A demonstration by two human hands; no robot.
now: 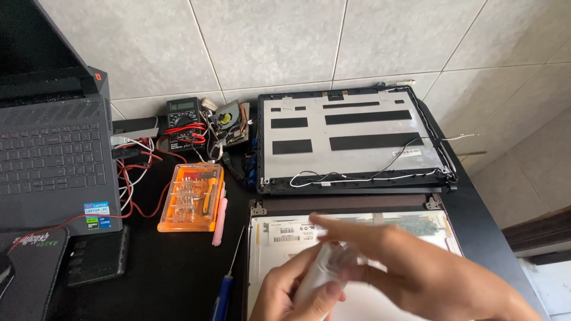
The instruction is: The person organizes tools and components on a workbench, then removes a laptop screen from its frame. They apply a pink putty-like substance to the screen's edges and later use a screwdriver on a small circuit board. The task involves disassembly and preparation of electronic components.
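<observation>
My left hand (291,297) grips a small white tube-like object (324,270) at the bottom centre. My right hand (410,270) reaches across from the right, blurred by motion, with its fingers on the top of that object. Both hands hover over a bare laptop screen panel (285,229) lying face down on the black table. Beyond it lies an empty laptop lid shell (351,137) with black tape strips and thin antenna wires.
An open dark laptop (53,154) stands at the left. An orange screwdriver bit case (190,197), a pink tool (220,221), a blue-handled screwdriver (223,297), a multimeter (184,122) with red and black leads and a cooling fan (229,119) lie between. The table's edge (488,220) runs down the right.
</observation>
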